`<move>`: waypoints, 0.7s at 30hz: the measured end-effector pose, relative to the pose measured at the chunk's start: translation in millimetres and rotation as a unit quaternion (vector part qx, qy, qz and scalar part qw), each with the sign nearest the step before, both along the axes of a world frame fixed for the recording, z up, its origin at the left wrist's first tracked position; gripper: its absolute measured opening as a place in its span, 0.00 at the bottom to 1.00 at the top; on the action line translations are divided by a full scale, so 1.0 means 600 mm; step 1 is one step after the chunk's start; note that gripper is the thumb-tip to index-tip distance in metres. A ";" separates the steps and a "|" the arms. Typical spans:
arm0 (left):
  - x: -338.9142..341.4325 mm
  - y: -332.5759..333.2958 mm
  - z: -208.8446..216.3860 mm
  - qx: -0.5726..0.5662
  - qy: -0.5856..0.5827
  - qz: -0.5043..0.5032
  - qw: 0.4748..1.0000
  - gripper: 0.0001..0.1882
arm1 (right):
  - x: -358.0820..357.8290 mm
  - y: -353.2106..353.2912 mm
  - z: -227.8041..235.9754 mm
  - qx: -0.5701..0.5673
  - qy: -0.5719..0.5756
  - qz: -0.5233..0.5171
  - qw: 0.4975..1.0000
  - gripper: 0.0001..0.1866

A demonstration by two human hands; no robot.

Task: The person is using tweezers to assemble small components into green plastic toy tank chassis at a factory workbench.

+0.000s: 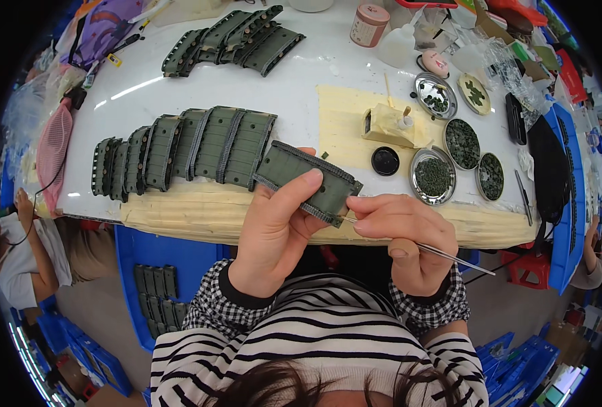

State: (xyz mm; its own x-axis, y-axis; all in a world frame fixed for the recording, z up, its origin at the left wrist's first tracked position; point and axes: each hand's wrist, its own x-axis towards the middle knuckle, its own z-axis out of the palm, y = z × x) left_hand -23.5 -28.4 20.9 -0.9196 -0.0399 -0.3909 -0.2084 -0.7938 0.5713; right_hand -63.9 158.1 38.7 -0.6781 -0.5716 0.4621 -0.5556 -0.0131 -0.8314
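Note:
My left hand (270, 234) is closed around a dark green curved plastic panel (291, 171) with ribbed edges, thumb on its face. It is raised over the table's front edge, tilted down to the right. My right hand (413, 234) pinches a slim silver tool (453, 258) shaped like tweezers. The tool's tip meets the panel's lower right corner, with my fingertips against that end. Whether a small part sits at the tip, I cannot make out. Left of the panel, a row of similar green panels (209, 146) stands on the table.
More panels (236, 41) are stacked at the back. Right of centre are a tape-covered block (389, 125), a black cap (385, 161) and round tins of small green parts (433, 178). Below the table, a blue tray (128, 271) holds several panels. Other people sit at both sides.

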 end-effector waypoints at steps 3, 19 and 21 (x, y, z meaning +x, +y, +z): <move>-0.001 0.001 0.002 -0.008 0.003 -0.004 1.000 0.18 | -0.002 0.002 -0.001 0.005 0.007 0.000 1.000 0.11; -0.002 0.004 0.001 -0.014 -0.007 -0.002 1.000 0.17 | -0.001 0.005 0.002 0.029 0.043 -0.006 0.999 0.12; -0.002 0.004 0.002 -0.012 -0.010 0.000 1.000 0.17 | 0.001 0.002 0.004 0.034 0.063 -0.006 0.997 0.12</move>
